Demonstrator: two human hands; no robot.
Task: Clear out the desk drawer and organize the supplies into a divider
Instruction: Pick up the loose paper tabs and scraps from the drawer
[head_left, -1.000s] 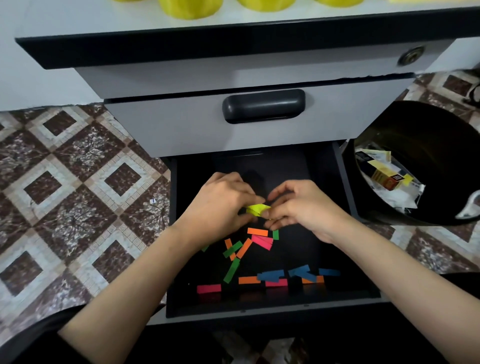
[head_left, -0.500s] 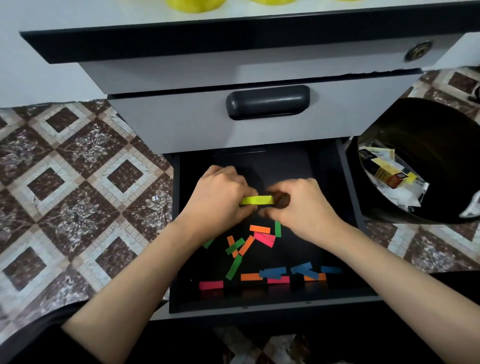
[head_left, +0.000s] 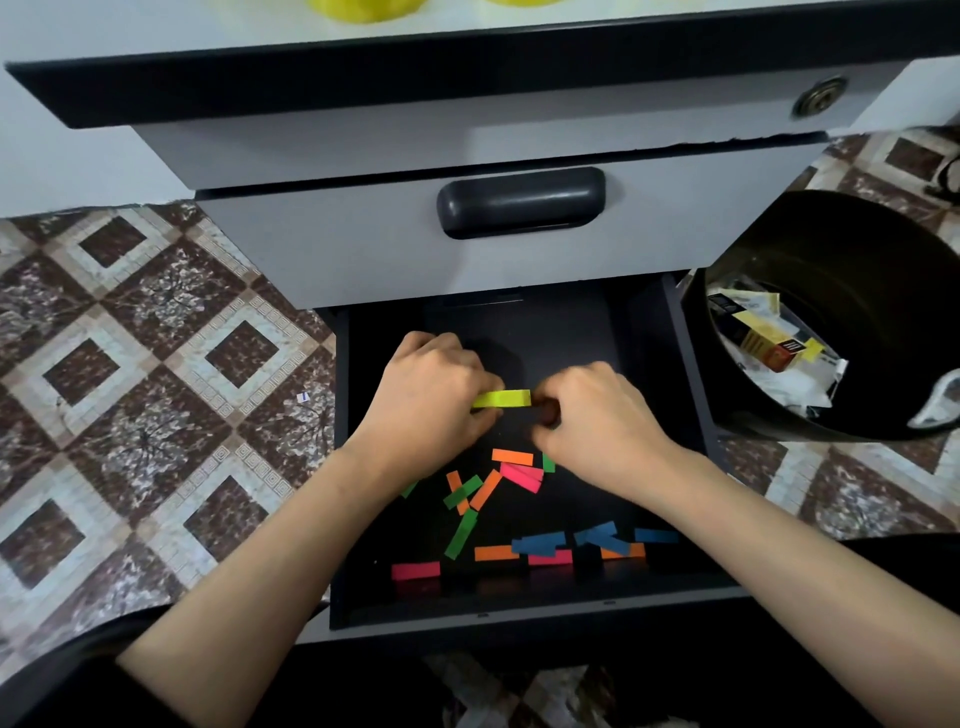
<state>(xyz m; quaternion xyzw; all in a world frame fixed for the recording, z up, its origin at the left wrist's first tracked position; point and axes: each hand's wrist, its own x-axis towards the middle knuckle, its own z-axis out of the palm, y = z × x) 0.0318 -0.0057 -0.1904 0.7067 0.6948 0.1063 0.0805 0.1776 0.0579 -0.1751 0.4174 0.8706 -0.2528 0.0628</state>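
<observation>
Clerk: Hands?
Inspector: The left hand (head_left: 436, 400) pinches the yellow strip (head_left: 503, 399) over the open drawer (head_left: 571, 332); the right hand (head_left: 592, 421) curls at its end, grip unclear.
Clerk: Change?
Inspector: Strip now level, tilted a second ago; loose strips (head_left: 511, 457) unmoved.

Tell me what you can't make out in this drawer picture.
Head view:
- right hand: curls inward, hiding whether it pinches the end of the yellow strip.
- yellow objects at top: cut off by the frame edge.
- box in the bin: print too small.

Black bin (head_left: 857, 249) on patterned floor (head_left: 130, 364)
</observation>
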